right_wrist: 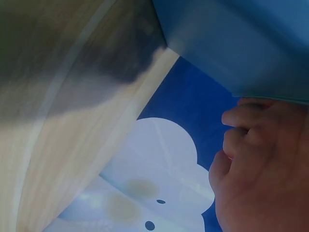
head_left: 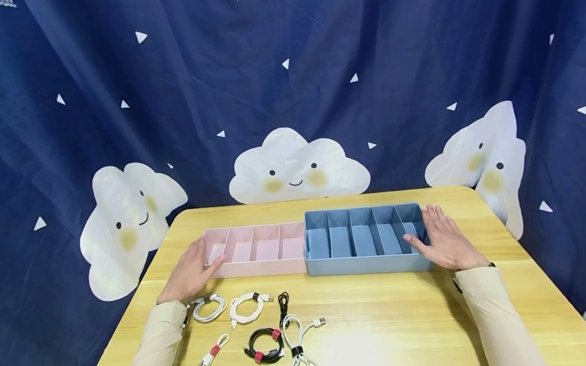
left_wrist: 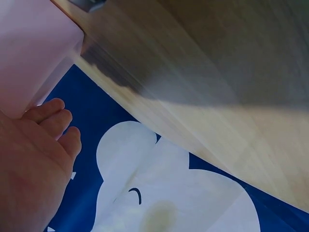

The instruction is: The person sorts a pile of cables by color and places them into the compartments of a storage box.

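Observation:
A pink divided organizer box and a larger blue divided organizer box stand end to end across the table, their inner ends meeting. My left hand lies against the pink box's left end, fingers extended along it and thumb over the front rim. At the blue box's right end, my right hand presses with straight fingers while its thumb reaches over the rim. In the left wrist view the pink box meets my fingers; the right wrist view has the blue box above my hand. The compartments hold nothing visible.
Nearer on the table lie coiled cables: a white one, a braided white one, a short white one with a red tie, a black one with red ties, a small black one and a longer white one.

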Demonstrator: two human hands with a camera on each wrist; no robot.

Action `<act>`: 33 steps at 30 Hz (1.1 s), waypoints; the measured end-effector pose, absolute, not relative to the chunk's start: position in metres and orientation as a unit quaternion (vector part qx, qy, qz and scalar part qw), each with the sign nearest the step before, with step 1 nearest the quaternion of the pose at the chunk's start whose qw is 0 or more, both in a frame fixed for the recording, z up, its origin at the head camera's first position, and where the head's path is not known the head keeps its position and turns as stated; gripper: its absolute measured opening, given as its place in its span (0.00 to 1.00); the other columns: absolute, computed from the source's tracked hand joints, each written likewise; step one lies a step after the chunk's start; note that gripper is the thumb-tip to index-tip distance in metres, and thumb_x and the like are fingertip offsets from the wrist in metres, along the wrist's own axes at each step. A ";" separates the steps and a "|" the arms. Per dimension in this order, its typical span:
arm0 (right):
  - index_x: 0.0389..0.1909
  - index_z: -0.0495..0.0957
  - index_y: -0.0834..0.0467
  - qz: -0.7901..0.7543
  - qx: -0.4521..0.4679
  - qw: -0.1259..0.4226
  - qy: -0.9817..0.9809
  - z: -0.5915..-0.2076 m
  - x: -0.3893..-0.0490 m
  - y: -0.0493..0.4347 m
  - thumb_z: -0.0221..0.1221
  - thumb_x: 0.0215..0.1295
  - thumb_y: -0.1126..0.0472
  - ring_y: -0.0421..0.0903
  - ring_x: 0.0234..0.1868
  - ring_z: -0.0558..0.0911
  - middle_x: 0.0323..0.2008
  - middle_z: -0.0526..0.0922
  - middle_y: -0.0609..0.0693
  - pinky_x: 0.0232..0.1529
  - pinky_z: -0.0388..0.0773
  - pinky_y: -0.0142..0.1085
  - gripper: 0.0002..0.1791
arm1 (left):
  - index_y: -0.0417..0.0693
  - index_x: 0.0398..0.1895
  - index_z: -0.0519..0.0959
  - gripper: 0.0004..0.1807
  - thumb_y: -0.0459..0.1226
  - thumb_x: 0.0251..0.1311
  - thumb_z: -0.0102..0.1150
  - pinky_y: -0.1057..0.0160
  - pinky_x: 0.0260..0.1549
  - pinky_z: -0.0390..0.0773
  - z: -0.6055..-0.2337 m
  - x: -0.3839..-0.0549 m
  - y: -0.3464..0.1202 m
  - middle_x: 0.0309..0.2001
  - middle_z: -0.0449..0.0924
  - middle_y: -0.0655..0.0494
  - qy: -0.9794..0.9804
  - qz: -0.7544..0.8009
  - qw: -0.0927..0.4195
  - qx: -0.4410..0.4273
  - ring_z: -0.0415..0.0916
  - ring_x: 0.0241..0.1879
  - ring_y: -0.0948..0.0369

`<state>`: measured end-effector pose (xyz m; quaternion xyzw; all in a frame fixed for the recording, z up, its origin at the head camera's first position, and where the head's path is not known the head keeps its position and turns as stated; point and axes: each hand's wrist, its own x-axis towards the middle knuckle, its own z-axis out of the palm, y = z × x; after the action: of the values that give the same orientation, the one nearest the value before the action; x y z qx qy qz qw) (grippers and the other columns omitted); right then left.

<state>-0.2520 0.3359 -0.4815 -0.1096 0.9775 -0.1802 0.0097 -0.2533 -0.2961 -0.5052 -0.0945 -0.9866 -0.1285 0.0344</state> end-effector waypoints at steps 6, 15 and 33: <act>0.79 0.40 0.75 -0.179 -0.108 0.014 0.978 -0.481 -0.250 0.336 0.44 0.75 0.29 0.73 0.82 0.38 0.80 0.38 0.75 0.78 0.41 0.69 0.58 | 0.25 0.79 0.45 0.53 0.63 0.75 0.42 0.36 0.78 0.52 -0.505 -0.252 -0.296 0.80 0.47 0.27 -0.986 -0.131 0.042 -0.098 0.49 0.79 0.33; 0.80 0.39 0.74 -0.187 -0.105 0.019 0.976 -0.482 -0.249 0.335 0.44 0.75 0.29 0.72 0.82 0.37 0.81 0.37 0.74 0.78 0.40 0.69 0.57 | 0.26 0.80 0.45 0.52 0.63 0.75 0.41 0.36 0.78 0.53 -0.503 -0.252 -0.294 0.80 0.47 0.27 -0.985 -0.136 0.041 -0.099 0.49 0.79 0.33; 0.80 0.37 0.73 -0.180 -0.101 0.022 0.978 -0.484 -0.254 0.336 0.42 0.75 0.28 0.72 0.82 0.37 0.81 0.36 0.73 0.79 0.36 0.68 0.58 | 0.24 0.78 0.51 0.49 0.60 0.76 0.44 0.37 0.78 0.52 -0.505 -0.251 -0.295 0.78 0.52 0.25 -0.981 -0.124 0.083 -0.121 0.50 0.78 0.32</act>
<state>-0.2543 0.3355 -0.4842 -0.1006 0.9783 -0.1799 0.0225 -0.2511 -0.2949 -0.5053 -0.1213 -0.9813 -0.1238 0.0834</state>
